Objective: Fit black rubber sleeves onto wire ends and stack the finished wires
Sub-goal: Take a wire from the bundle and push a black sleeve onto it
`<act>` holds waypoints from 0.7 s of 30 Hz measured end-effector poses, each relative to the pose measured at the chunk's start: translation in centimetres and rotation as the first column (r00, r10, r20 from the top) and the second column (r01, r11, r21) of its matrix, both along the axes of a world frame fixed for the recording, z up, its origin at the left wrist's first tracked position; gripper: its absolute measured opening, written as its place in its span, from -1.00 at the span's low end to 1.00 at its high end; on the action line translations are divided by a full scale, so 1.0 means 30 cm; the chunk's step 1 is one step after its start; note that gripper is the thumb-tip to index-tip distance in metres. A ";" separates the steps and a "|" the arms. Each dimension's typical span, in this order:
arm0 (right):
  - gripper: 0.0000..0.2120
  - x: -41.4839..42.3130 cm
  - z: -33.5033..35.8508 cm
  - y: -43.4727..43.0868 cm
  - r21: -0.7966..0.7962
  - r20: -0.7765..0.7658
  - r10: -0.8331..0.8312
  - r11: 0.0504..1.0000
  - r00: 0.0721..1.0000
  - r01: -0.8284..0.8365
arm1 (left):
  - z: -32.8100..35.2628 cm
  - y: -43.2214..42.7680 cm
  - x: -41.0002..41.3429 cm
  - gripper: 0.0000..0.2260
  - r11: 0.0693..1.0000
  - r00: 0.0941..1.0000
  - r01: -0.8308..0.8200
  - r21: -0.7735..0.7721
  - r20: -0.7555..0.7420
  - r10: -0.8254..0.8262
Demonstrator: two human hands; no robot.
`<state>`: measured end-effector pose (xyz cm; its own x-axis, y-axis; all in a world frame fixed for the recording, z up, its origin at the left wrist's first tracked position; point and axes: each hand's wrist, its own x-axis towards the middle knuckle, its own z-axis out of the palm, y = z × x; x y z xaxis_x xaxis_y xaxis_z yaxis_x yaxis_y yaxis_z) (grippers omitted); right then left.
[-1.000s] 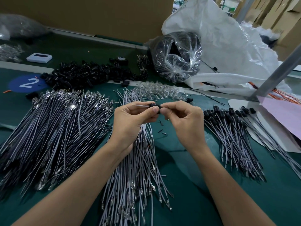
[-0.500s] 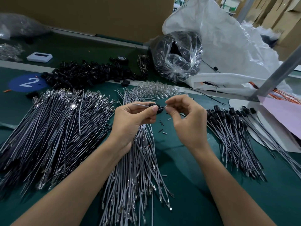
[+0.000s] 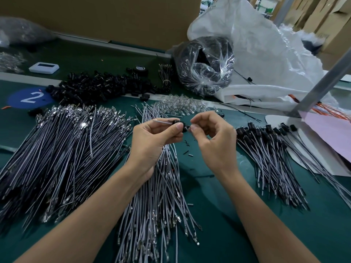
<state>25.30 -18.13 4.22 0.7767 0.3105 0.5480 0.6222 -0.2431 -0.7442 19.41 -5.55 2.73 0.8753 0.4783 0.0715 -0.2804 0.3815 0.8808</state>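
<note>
My left hand [image 3: 153,141] pinches a black rubber sleeve [image 3: 181,125] with a grey wire [image 3: 161,122] sticking out of it to the left. My right hand [image 3: 212,137] pinches a thin end poking from the sleeve's right side; what that end is I cannot tell. Below my hands lies a bundle of bare grey wires [image 3: 161,196]. A bigger heap of grey wires [image 3: 60,154] lies at the left. Finished wires with black sleeves [image 3: 269,149] are stacked at the right. Loose black sleeves [image 3: 98,86] are piled at the back.
A clear bag of black parts [image 3: 205,65] and a white sack [image 3: 266,54] sit at the back right. A pile of clear glass bits [image 3: 180,105], a white device [image 3: 44,68], a tape roll [image 3: 141,70], a slanted metal post [image 3: 322,82] and pink paper [image 3: 330,133] are nearby.
My right hand drew slightly away from the sleeve to the right, then came back close to it. My left hand has kept the sleeve and wire almost still.
</note>
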 end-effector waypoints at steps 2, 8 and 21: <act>-0.87 -0.007 -0.003 0.004 -0.053 0.064 0.002 0.999 0.998 0.001 | 0.000 0.002 -0.001 -0.78 1.000 1.000 -0.002 -0.007 0.005 0.002; -0.86 -0.002 0.001 -0.001 -0.119 0.165 -0.025 0.992 0.986 0.045 | -0.001 -0.007 0.000 -0.85 0.999 0.999 0.053 0.001 -0.001 -0.053; -0.95 0.012 0.015 -0.017 -0.111 0.259 -0.068 0.989 0.963 0.100 | 0.006 0.002 -0.006 -0.83 0.999 0.999 0.039 0.027 -0.001 -0.039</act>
